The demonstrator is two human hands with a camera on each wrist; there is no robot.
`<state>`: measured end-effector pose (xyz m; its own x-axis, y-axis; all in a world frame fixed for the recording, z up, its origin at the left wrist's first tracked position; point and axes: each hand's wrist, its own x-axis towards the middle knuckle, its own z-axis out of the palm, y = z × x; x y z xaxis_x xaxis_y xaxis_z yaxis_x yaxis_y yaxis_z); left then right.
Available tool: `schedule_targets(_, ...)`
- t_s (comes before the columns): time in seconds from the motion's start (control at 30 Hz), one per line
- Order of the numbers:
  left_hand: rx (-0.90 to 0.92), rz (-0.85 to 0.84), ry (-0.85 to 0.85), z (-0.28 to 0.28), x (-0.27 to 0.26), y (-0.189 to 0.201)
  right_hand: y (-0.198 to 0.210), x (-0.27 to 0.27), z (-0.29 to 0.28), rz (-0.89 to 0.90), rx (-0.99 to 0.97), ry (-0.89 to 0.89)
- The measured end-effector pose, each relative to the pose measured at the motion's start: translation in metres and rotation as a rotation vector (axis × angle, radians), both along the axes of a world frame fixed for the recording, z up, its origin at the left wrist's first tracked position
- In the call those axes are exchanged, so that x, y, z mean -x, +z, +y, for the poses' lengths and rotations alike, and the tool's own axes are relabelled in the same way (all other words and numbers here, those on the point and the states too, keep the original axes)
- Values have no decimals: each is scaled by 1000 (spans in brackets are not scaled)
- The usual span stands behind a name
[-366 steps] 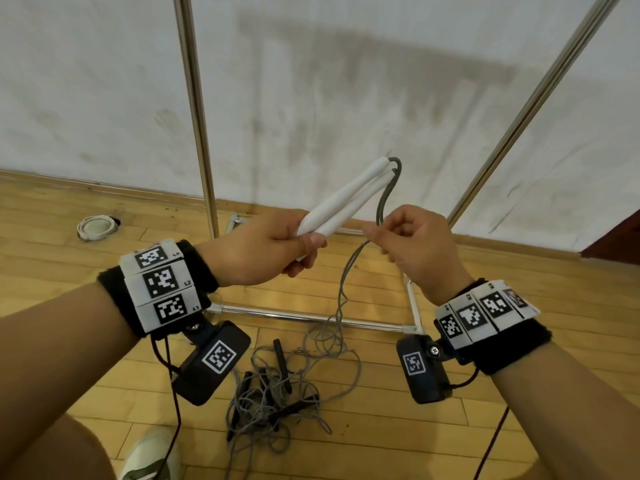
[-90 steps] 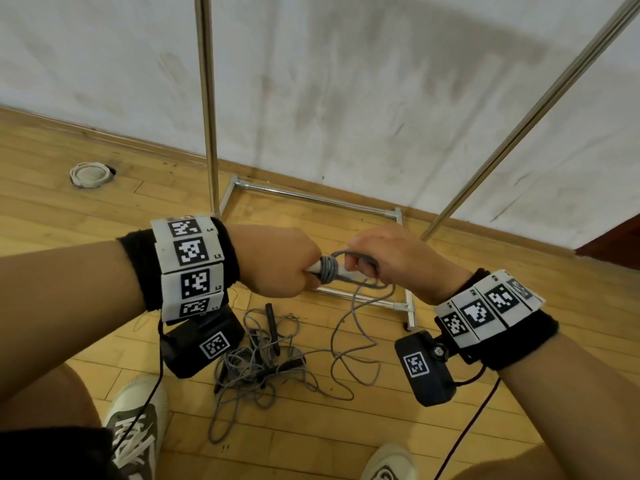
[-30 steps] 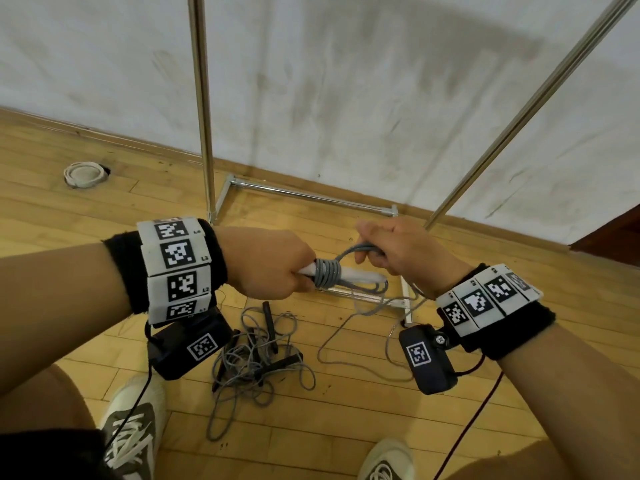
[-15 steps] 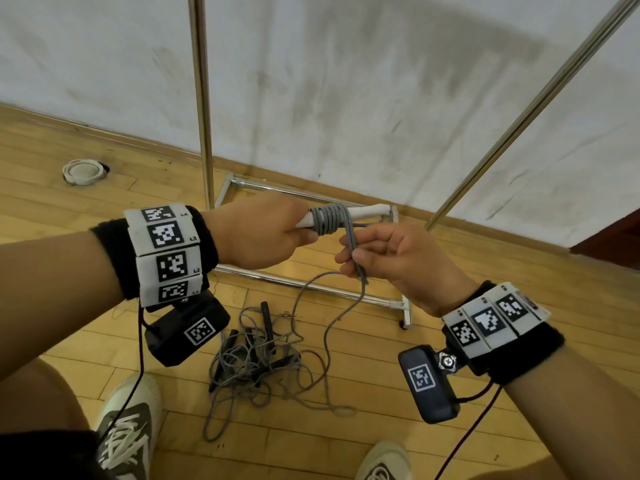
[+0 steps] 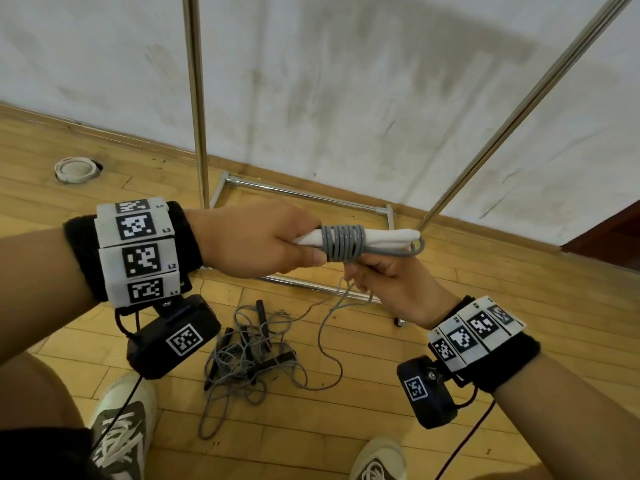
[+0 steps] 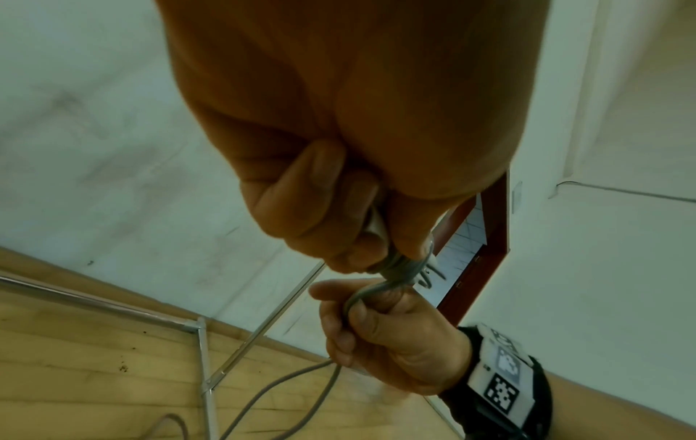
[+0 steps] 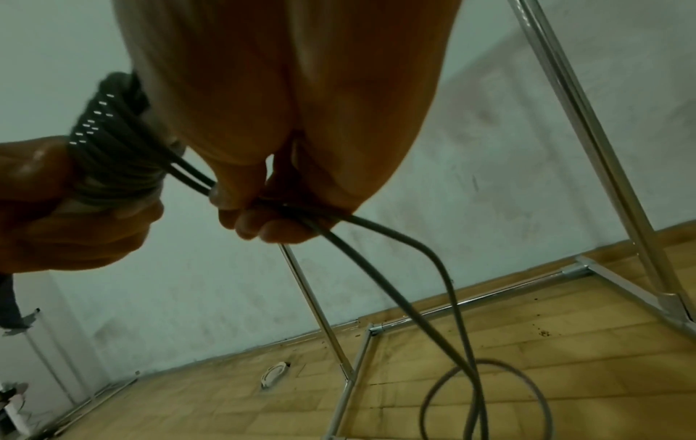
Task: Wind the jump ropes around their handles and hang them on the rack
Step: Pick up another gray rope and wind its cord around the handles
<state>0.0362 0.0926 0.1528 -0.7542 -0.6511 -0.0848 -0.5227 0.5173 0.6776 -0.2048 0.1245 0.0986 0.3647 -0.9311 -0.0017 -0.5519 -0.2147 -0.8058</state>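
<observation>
Left hand: our left hand (image 5: 263, 237) is closed in a fist round the near end of the two white handles (image 5: 381, 235), holding them side by side and roughly level, pointing to our right.
Right hand: our right hand (image 5: 394, 282) sits just beneath the handles, fingers curled, pinching a doubled strand of the grey rope (image 5: 343, 242) between thumb and fingertips; the right wrist view shows two strands passing through that pinch.
Coil: the rope makes a tight band of several turns round both handles, just beyond our left thumb; a short loop of it shows at the far tips of the handles.
Loose rope: from our right hand the slack drops to the wooden floor (image 5: 346, 427) and trails in a wide curve.
Other ropes: a tangled pile of jump ropes (image 5: 249, 355) with dark handles lies on the floor below our hands, between our two shoes.
Rack: the metal rack (image 5: 197, 98) stands in front of us against the white wall, its two uprights rising either side of our hands and its base bars on the floor.
Floor item: a white roll of tape (image 5: 74, 169) lies near the wall, well to the left.
</observation>
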Motion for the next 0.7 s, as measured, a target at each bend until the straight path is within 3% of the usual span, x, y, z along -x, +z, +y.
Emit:
schedule_targets(0.07, -41, -14, -50, 4, 0, 1, -1, 3, -1, -102, -197, -43)
schedule_targets(0.13, -49, -47, -94, 8, 0, 1, -4, 9, -1, -43, -309, -81)
schedule_targets(0.27, 17, -137, -141, 12, 2, 3, 3, 14, -11, 121, -231, -59)
schedule_targets(0.37, 19, -225, -163, 11, 5, -1, 8, 7, -15, 257, -26, 55)
schedule_targets(0.57, 37, -378, -160, 9, 8, -16, 16, 6, -24, 229, 7, 80)
schedule_targets(0.7, 97, -435, -86, -1, 6, -18, 27, 0, -26, 133, -8, -65)
